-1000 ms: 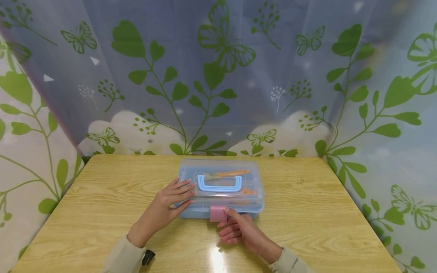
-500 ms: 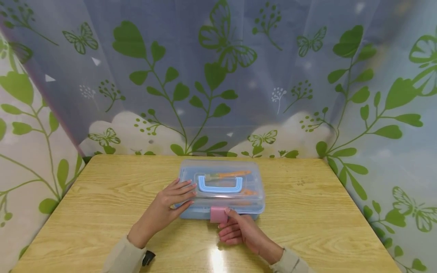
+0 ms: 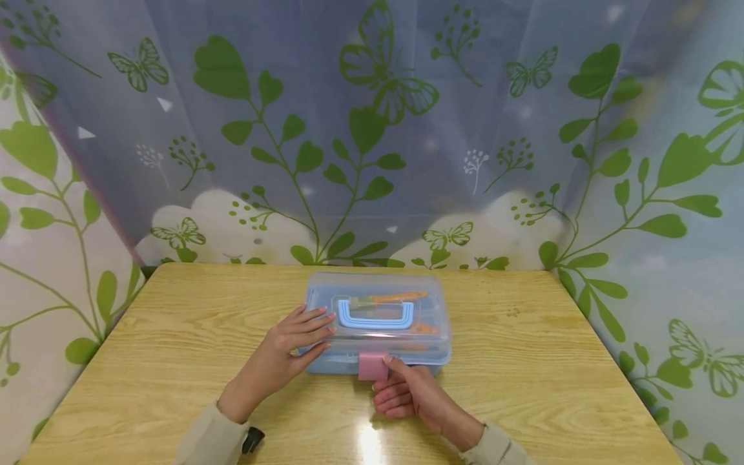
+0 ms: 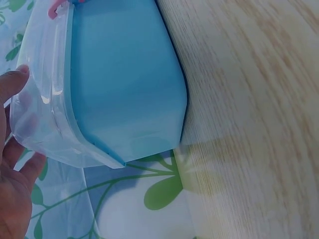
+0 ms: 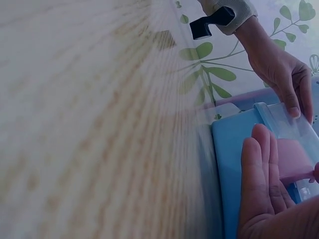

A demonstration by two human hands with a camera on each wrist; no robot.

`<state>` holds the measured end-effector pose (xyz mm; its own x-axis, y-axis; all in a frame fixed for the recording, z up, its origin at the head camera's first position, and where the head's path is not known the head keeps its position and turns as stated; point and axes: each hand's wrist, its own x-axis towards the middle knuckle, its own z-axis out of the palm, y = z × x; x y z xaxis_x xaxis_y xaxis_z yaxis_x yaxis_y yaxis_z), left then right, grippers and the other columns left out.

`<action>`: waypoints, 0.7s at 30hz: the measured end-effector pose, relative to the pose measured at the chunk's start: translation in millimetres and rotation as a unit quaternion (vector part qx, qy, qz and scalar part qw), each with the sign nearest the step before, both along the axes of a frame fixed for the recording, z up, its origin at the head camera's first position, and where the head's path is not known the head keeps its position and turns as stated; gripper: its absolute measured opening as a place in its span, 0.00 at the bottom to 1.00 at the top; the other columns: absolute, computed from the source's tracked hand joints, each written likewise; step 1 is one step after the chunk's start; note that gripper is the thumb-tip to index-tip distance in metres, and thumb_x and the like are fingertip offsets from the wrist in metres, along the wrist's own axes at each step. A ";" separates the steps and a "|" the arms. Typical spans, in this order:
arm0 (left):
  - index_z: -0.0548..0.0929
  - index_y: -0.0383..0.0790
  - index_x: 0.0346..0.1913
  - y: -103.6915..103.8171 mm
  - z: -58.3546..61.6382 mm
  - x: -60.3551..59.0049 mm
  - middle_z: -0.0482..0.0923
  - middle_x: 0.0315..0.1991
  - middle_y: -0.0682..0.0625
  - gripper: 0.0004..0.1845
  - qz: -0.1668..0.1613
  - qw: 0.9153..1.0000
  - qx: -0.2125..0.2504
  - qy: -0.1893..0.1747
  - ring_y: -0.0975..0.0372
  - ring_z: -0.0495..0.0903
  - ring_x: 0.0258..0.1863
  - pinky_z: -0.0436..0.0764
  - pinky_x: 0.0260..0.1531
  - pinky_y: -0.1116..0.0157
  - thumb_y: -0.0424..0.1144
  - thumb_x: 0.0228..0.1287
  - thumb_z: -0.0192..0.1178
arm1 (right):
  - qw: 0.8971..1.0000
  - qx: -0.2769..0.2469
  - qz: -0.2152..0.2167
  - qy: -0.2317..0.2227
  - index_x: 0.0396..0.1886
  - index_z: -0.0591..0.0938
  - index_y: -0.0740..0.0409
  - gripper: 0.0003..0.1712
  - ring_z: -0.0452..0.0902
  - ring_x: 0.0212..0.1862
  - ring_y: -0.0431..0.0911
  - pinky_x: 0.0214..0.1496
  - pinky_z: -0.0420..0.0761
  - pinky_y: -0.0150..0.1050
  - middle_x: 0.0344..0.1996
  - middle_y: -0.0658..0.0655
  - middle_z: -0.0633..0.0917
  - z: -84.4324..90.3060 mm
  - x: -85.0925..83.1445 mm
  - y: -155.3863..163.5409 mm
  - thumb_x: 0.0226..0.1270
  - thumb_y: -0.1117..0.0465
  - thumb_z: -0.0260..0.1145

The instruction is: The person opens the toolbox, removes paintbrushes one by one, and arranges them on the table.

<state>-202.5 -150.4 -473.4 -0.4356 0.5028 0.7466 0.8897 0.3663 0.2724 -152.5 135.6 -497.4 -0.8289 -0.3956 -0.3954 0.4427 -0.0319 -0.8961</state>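
A storage box with a blue base and clear lid point(image 3: 325, 294) sits on the table, its lid down. A blue handle point(image 3: 374, 323) and a pink latch point(image 3: 372, 367) are on it; orange-handled items show dimly through the lid. My left hand point(image 3: 290, 339) rests on the lid's left end, fingers fairly straight and the thumb along the front edge. At the front, my right hand point(image 3: 421, 397) holds the pink latch, thumb on its right upper edge and fingers below. In the right wrist view those fingers point(image 5: 261, 174) extend beside the latch point(image 5: 294, 155).
The wood-grain table point(image 3: 192, 336) spreads out on both sides of the box. A patterned curtain point(image 3: 372, 161) with green leaves and butterflies hangs behind and at the sides. A black strap piece point(image 3: 252, 440) sticks out at the left sleeve.
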 end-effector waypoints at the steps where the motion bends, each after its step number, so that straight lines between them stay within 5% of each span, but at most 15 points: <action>1: 0.89 0.36 0.54 0.0 0.0 0.0 0.84 0.58 0.41 0.26 0.001 1.000 0.000 0.000 0.49 0.81 0.62 0.61 0.76 0.58 0.24 0.47 0.77 | 1.000 -0.001 -0.001 0.000 0.46 0.84 0.77 0.44 0.88 0.27 0.41 0.33 0.88 0.34 0.25 0.54 0.90 0.0 0.1 -0.3 0.71 0.34 0.60; 11: 0.88 0.36 0.54 -1.2 0.6 -0.1 0.84 0.58 0.41 0.26 0.002 1.000 -0.002 0.003 0.48 0.81 0.61 0.62 0.76 0.57 0.24 0.47 0.77 | 1.000 -0.016 -0.005 0.012 0.46 0.84 0.74 0.36 0.88 0.28 0.40 0.34 0.88 0.34 0.25 0.53 0.89 -2.2 1.5 -2.2 0.76 0.40 0.59; 21: 0.89 0.37 0.54 -1.9 0.1 -0.2 0.84 0.58 0.42 0.25 0.006 1.000 -0.012 -0.008 0.47 0.81 0.62 0.63 0.75 0.55 0.26 0.48 0.77 | 1.000 -0.015 -0.019 -0.014 0.49 0.83 0.78 0.46 0.88 0.28 0.41 0.32 0.88 0.34 0.24 0.53 0.89 -1.9 -1.1 -5.0 0.73 0.32 0.57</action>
<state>-202.7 -152.3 -473.3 -0.4534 0.5151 0.7273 0.8808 0.3837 0.2774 -153.6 130.6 -499.3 -0.8323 -0.3750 -0.4082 0.4663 -0.0755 -0.8814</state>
